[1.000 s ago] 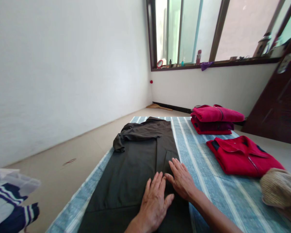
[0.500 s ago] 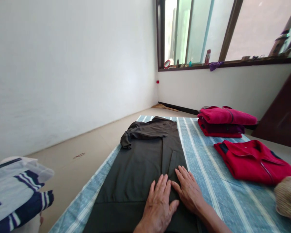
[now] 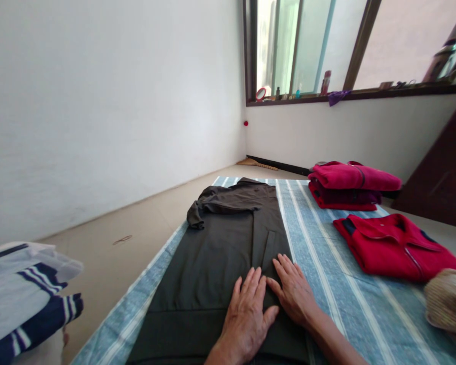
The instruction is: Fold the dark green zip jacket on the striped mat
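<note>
A dark coat lies lengthwise on a blue striped sheet, one sleeve folded across its upper part and the collar at the far end. My left hand rests flat on the coat's lower middle, fingers stretched forward. Beside it, my right hand lies flat near the coat's right edge, just below the slanted pocket. Both hands are open and hold nothing; their thumbs point towards each other.
A folded red jacket lies to the right, with a stack of folded clothes behind it. A beige knitted item sits at the right edge. White and navy clothing is at the lower left, and a broom lies by the wall.
The view has tilted slightly, so everything sits a little higher in the picture. Both hands stay in nearly the same place on the coat.
</note>
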The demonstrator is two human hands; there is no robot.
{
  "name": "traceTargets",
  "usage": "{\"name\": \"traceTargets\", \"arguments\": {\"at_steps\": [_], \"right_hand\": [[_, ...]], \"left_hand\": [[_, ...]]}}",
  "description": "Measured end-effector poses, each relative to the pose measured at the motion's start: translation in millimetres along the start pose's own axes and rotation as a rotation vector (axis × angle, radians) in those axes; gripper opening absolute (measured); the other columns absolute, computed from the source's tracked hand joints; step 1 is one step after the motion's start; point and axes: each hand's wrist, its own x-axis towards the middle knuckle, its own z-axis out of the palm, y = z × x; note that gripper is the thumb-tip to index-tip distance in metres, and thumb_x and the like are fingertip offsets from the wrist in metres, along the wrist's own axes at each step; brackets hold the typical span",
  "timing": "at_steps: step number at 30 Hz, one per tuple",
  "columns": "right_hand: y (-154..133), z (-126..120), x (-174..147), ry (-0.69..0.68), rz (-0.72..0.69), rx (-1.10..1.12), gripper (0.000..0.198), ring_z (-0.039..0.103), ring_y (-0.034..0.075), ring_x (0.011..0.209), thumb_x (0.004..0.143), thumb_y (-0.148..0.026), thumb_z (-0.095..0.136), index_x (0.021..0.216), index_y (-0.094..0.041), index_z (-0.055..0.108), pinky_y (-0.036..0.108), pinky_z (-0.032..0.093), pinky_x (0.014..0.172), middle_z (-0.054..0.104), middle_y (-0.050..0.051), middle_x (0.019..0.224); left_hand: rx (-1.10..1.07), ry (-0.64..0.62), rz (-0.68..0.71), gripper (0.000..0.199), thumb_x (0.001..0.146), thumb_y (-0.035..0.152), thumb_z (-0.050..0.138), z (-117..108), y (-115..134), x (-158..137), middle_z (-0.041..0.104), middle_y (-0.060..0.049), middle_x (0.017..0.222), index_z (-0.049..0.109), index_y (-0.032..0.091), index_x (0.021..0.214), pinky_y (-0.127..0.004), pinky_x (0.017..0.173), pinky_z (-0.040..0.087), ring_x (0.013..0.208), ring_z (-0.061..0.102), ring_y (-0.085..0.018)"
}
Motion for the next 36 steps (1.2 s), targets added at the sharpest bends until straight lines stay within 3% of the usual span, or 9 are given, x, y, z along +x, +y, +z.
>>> {"name": "traceTargets", "arguments": {"at_steps": [6, 12, 18, 24, 31, 36], "right_hand": [[1, -2, -1, 0.039, -0.021, 0.003, 0.058, 0.023, 0.024, 0.138, 0.092, -0.047, 0.036, 0.138, -0.012, 0.042, 0.043, 0.02, 0.112, 0.031, 0.01, 0.148], [6, 6, -1, 0.136, -0.064, -0.003, 0.054, 0.029, 0.027, 0.136, 0.092, -0.045, 0.04, 0.133, -0.011, 0.048, 0.046, 0.026, 0.11, 0.037, 0.012, 0.144], [8, 9, -3, 0.289, -0.123, -0.057, 0.046, 0.04, 0.029, 0.13, 0.091, -0.039, 0.045, 0.125, -0.009, 0.055, 0.048, 0.033, 0.106, 0.049, 0.016, 0.136], [-8, 11, -30, 0.489, -0.267, -0.097, 0.034, 0.045, 0.026, 0.126, 0.09, -0.025, 0.044, 0.118, -0.012, 0.059, 0.047, 0.032, 0.108, 0.054, 0.015, 0.131], [-8, 23, -43, 0.34, -0.237, -0.107, 0.04, 0.048, 0.028, 0.123, 0.088, -0.031, 0.05, 0.122, -0.011, 0.057, 0.046, 0.042, 0.101, 0.053, 0.016, 0.131], [-6, 22, -42, 0.392, -0.265, -0.104, 0.039, 0.049, 0.029, 0.122, 0.088, -0.029, 0.049, 0.121, -0.01, 0.058, 0.047, 0.042, 0.101, 0.054, 0.018, 0.13]], "left_hand": [[-0.002, 0.066, 0.03, 0.056, 0.087, 0.038, 0.05, 2, 0, 2, 0.033, -0.01, 0.149, 0.038, 0.018, 0.138, -0.051, 0.11, 0.027, 0.138, 0.026, -0.025], [0.008, 0.05, 0.026, 0.055, 0.088, 0.04, 0.05, 1, 1, 3, 0.033, -0.011, 0.149, 0.04, 0.017, 0.137, -0.051, 0.11, 0.027, 0.137, 0.026, -0.026], [0.013, 0.075, 0.042, 0.056, 0.088, 0.039, 0.05, 4, -2, 3, 0.033, -0.01, 0.149, 0.039, 0.017, 0.137, -0.05, 0.11, 0.027, 0.137, 0.026, -0.025], [0.024, 0.052, 0.034, 0.053, 0.089, 0.036, 0.045, 4, -2, 3, 0.033, -0.011, 0.148, 0.039, 0.015, 0.138, -0.05, 0.11, 0.028, 0.138, 0.026, -0.024], [0.043, 0.007, 0.014, 0.054, 0.086, 0.025, 0.044, -2, 1, 3, 0.031, -0.01, 0.149, 0.037, 0.014, 0.139, -0.048, 0.111, 0.026, 0.138, 0.024, -0.024], [0.045, 0.012, 0.018, 0.056, 0.085, 0.023, 0.044, -1, 0, 3, 0.03, -0.009, 0.15, 0.037, 0.015, 0.139, -0.048, 0.112, 0.025, 0.139, 0.023, -0.023]]}}
